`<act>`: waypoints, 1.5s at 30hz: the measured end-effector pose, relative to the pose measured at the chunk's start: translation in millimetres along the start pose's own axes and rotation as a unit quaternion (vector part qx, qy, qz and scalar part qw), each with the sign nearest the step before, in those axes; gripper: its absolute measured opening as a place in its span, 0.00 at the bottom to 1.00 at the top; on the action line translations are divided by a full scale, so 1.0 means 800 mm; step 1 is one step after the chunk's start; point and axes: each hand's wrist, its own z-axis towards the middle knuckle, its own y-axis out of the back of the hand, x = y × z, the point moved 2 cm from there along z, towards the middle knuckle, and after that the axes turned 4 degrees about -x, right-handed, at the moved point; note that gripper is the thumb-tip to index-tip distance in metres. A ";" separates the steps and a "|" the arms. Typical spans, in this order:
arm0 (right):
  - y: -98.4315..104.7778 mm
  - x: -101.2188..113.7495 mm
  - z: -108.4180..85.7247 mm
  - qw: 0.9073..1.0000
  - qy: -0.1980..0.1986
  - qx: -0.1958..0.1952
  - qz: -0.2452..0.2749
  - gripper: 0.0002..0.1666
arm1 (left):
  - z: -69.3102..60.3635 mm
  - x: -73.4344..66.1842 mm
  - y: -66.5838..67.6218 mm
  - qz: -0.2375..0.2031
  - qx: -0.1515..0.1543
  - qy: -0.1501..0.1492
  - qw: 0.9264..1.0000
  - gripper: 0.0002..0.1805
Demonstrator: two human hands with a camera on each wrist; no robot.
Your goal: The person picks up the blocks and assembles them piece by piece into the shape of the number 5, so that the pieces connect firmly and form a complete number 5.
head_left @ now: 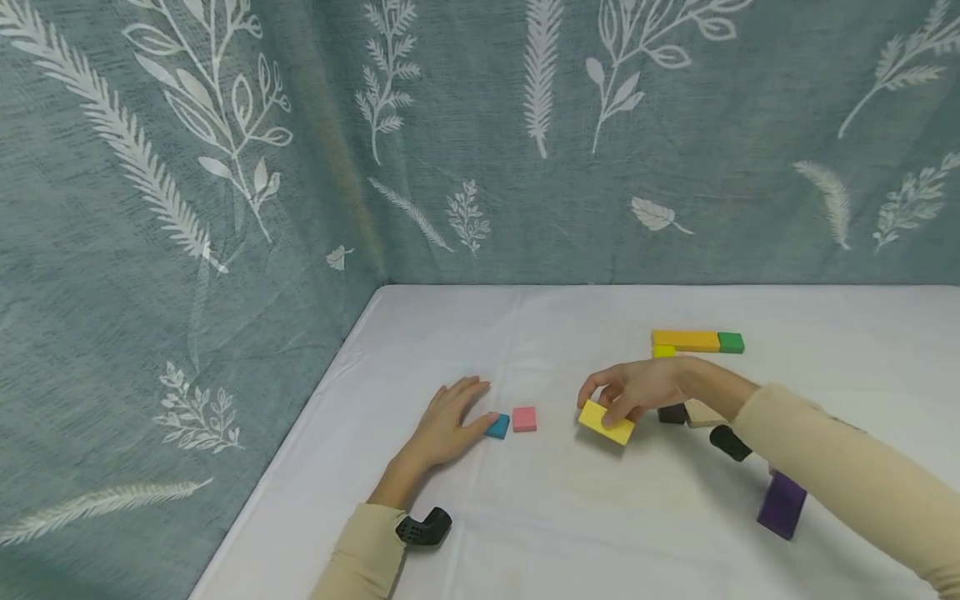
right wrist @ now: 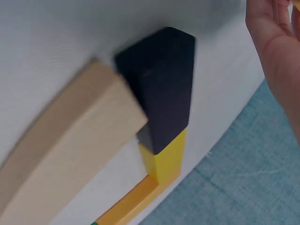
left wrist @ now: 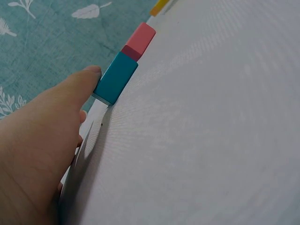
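My right hand [head_left: 648, 387] pinches a yellow block [head_left: 597, 420] between thumb and fingers. The block is tilted and casts a shadow on the white table. My left hand [head_left: 444, 427] lies on the tabletop with its fingers extended, and its thumb touches the left end of a blue block [head_left: 498, 427]. Just right of that block sits a pink block [head_left: 525, 419]. From the left wrist view, the blue block [left wrist: 116, 78] and the pink block [left wrist: 140, 41] appear in one line, with the thumb against the blue one. Only part of the right hand [right wrist: 280, 51] enters the right wrist view.
Behind my right arm are an orange block [head_left: 684, 340], a green block [head_left: 731, 342] and a smaller yellow block [head_left: 663, 352]. A black block [right wrist: 164, 89] meets a beige block [right wrist: 79, 140]. Beneath the right sleeve a purple block [head_left: 782, 506] is partly covered. Green curtains border the table.
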 end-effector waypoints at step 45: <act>-0.058 -0.071 -0.111 0.985 0.037 0.028 -0.164 0.15 | 0.004 -0.001 -0.002 -0.013 0.006 -0.004 1.000 0.30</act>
